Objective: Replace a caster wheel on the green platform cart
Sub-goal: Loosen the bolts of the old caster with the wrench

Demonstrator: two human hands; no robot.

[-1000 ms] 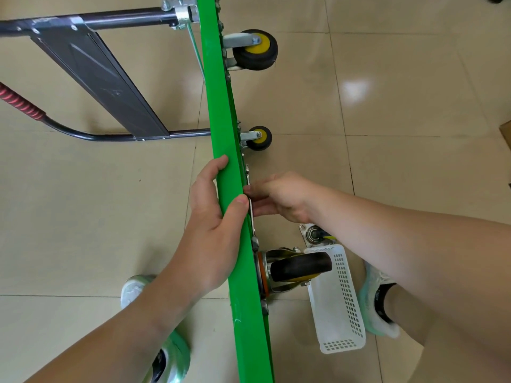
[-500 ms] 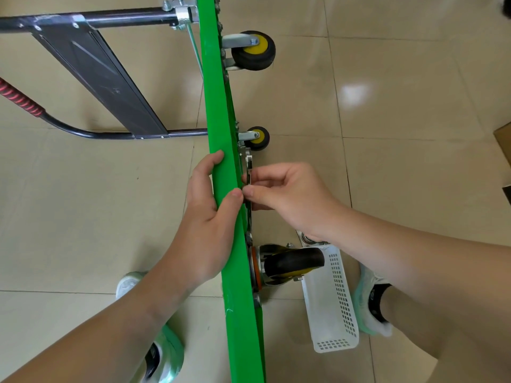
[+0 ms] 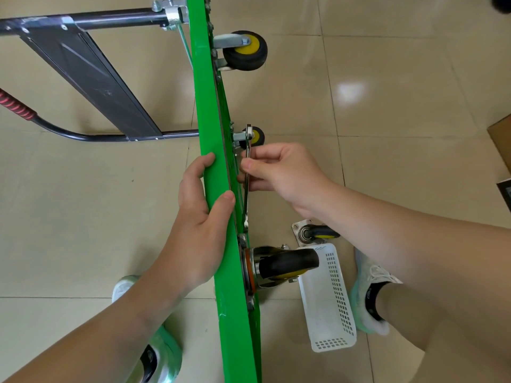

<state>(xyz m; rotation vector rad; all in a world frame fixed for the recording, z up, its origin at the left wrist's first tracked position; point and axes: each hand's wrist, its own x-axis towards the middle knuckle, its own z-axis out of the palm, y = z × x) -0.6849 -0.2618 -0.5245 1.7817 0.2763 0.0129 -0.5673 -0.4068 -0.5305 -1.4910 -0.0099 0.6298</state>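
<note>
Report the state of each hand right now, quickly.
Left hand: closed, gripping the edge of the green platform.
Right hand: closed, pinching a wrench held along the platform's underside.

The green platform cart's deck [image 3: 218,189] is smooth and evenly coloured, with a dull sheen. Just right of the deck, the wrench [image 3: 247,189] is bare bright metal. On the deck's underside, the mounted caster [image 3: 287,262] has a mirror-polished metal fork, an orange ring and a smooth black tread that looks like rubber. The far caster [image 3: 246,51] has a matt black tyre, a yellow hub and a dull grey metal bracket. Right of the deck, the basket [image 3: 329,299] is white perforated plastic, and the floor tiles [image 3: 387,134] are glossy beige. Left of the deck, the handle tube [image 3: 110,22] is glossy black metal, its grip [image 3: 16,107] red and ribbed.
</note>
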